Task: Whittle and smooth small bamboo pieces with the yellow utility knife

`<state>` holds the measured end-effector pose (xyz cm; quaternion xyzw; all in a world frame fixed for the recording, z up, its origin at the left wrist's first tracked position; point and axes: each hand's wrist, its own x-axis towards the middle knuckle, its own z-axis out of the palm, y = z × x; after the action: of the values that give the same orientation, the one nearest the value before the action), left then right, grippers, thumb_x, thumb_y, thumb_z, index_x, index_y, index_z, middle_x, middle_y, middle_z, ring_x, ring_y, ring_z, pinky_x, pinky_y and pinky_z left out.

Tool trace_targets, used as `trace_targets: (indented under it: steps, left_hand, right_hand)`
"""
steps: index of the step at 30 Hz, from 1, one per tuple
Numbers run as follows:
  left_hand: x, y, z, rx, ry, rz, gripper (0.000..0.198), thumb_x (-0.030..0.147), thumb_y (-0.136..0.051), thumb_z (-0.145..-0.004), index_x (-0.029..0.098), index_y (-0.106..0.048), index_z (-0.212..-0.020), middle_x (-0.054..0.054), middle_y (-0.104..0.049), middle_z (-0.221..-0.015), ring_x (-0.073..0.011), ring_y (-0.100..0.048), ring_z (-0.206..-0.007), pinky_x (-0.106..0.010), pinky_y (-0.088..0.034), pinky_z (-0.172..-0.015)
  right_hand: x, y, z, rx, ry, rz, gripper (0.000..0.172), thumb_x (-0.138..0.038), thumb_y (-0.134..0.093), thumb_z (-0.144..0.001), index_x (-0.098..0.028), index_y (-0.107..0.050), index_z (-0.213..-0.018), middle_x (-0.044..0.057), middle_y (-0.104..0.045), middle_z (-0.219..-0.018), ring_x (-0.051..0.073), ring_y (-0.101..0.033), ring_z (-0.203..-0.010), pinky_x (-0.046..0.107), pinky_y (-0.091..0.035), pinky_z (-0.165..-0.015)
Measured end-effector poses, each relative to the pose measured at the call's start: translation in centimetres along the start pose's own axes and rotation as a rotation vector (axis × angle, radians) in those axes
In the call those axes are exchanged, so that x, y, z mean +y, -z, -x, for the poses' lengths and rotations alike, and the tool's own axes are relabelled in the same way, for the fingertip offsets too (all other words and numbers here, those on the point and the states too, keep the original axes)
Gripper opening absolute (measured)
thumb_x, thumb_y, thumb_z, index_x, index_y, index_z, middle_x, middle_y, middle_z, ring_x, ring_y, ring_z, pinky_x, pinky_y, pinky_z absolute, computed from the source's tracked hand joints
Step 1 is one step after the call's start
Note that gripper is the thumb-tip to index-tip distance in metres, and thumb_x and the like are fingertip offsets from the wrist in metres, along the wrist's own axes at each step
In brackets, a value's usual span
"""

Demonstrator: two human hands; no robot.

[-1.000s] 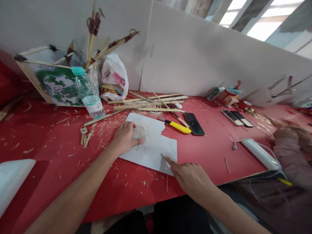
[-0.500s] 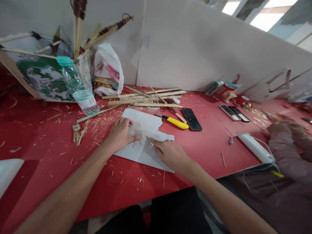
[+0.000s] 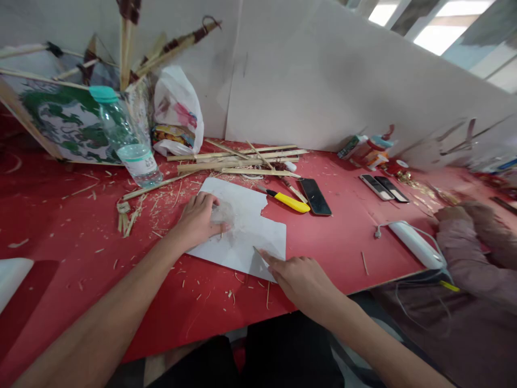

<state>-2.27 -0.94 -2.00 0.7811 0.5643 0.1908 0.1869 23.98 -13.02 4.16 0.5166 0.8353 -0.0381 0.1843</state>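
A white sheet of paper (image 3: 246,207) with a torn right edge lies at an angle on the red table. My left hand (image 3: 200,218) rests on its left side, thumb and fingers apart. Between thumb and fingers is a greyish, translucent patch (image 3: 222,213); whether it is film or glue I cannot tell. Over the paper's lower right edge, my right hand (image 3: 301,277) is closed on a thin pointed strip (image 3: 257,252), its tip directed up and left. The strip's material is unclear. Beyond the paper lies a yellow-handled utility knife (image 3: 288,201) beside a black phone (image 3: 315,196).
Bamboo strips (image 3: 242,161) lie behind the paper, with shavings scattered about. A water bottle (image 3: 135,148), a plastic bag (image 3: 177,113) and a dragon-painted frame (image 3: 72,121) stand at left. At right, a co-worker's sleeve (image 3: 464,242) is near a white power strip (image 3: 416,242).
My right hand has moved right and down across the paper, towards me, with the thin strip still in it. My left hand stays on the paper.
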Motion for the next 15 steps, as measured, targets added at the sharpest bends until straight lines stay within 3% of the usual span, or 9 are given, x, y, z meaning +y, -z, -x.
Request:
trace_targets:
  steps: [4, 9, 12, 15]
  left_hand:
    - [-0.2, -0.2, 0.0, 0.003, -0.019, -0.004, 0.053, 0.056, -0.072, -0.075, 0.023, -0.048, -0.108, -0.009, -0.051, -0.119, -0.0315, -0.05, -0.114, -0.045, -0.04, -0.098]
    - [-0.2, -0.2, -0.1, 0.012, -0.032, -0.013, 0.05, 0.056, -0.07, -0.077, 0.023, -0.049, -0.108, -0.009, -0.052, -0.117, -0.0309, -0.05, -0.112, -0.043, -0.041, -0.097]
    - [-0.2, -0.2, -0.1, 0.008, -0.025, -0.017, 0.049, 0.055, -0.069, -0.078, 0.022, -0.049, -0.109, -0.009, -0.051, -0.118, -0.0307, -0.05, -0.113, -0.043, -0.042, -0.097]
    - [0.0, -0.1, -0.1, -0.001, -0.014, -0.015, 0.05, 0.053, -0.07, -0.079, 0.021, -0.049, -0.11, -0.01, -0.051, -0.119, -0.0309, -0.049, -0.114, -0.044, -0.041, -0.098]
  right_hand:
    - [-0.5, 1.2, -4.1, 0.064, -0.013, -0.027, 0.051, -0.023, -0.034, -0.104, -0.028, -0.037, -0.154, 0.008, -0.074, -0.084, 0.021, -0.07, -0.073, 0.028, -0.039, -0.058]
    - [-1.2, 3.0, -8.7, 0.167, -0.051, -0.126, 0.044, -0.027, -0.034, -0.104, -0.029, -0.05, -0.146, 0.009, -0.076, -0.098, 0.024, -0.072, -0.084, 0.03, -0.044, -0.063]
    - [-1.6, 2.9, -8.8, 0.187, -0.06, -0.129, 0.045, -0.027, -0.034, -0.104, -0.026, -0.049, -0.147, 0.01, -0.076, -0.094, 0.025, -0.072, -0.082, 0.03, -0.044, -0.063]
    - [-1.8, 1.9, -6.6, 0.153, -0.086, -0.094, 0.048, -0.027, -0.036, -0.104, -0.024, -0.043, -0.152, 0.009, -0.076, -0.086, 0.025, -0.072, -0.076, 0.029, -0.043, -0.059]
